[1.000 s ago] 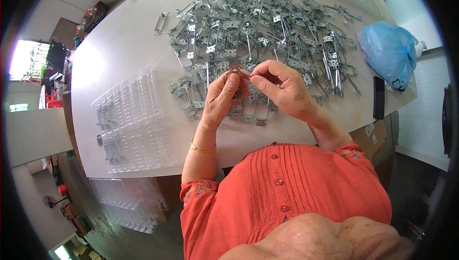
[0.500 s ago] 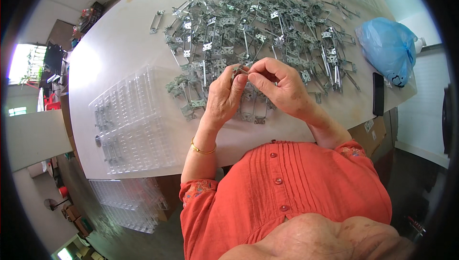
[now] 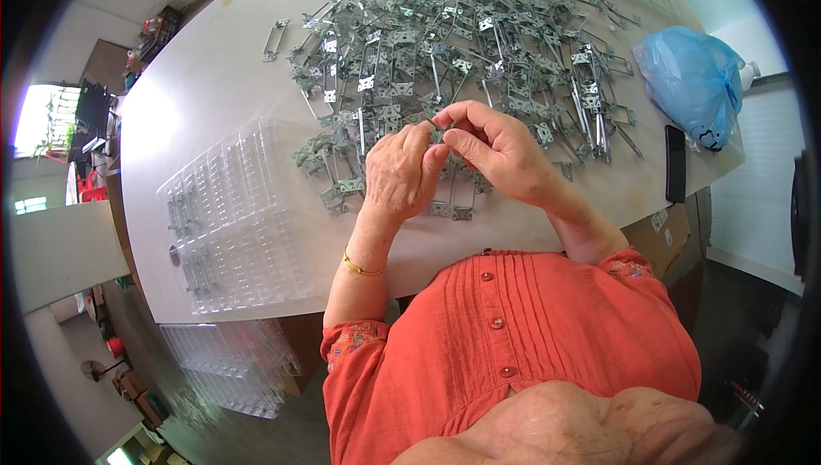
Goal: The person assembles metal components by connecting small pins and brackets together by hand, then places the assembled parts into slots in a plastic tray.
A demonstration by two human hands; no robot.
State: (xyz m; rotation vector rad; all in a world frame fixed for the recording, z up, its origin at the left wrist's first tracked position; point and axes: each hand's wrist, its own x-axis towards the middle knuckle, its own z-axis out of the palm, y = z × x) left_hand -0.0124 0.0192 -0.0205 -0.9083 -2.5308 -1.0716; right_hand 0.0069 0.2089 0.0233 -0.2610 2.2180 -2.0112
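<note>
Over the near edge of a large heap of grey metal brackets [image 3: 402, 63], my two hands meet at the fingertips. My left hand [image 3: 398, 170] is closed, its back turned up, around a small metal bracket that its fingers mostly hide. From the right, my right hand [image 3: 500, 153] comes in with thumb and index finger pinched against the same spot. What lies in that pinch is too small to make out. Several brackets with thin rods [image 3: 462, 200] lie just below the hands on the white table [image 3: 342, 247].
Clear plastic trays [image 3: 248, 217] lie at the left, some slots holding metal parts. More clear trays [image 3: 231, 362] are stacked below the table edge. On the right are a blue plastic bag [image 3: 688, 80] and a black phone [image 3: 676, 164]. One bracket [image 3: 275, 40] lies apart at far left.
My left hand has rolled over so its back faces up more, and the bracket that showed between its fingers is now mostly hidden. The right hand has barely moved.
</note>
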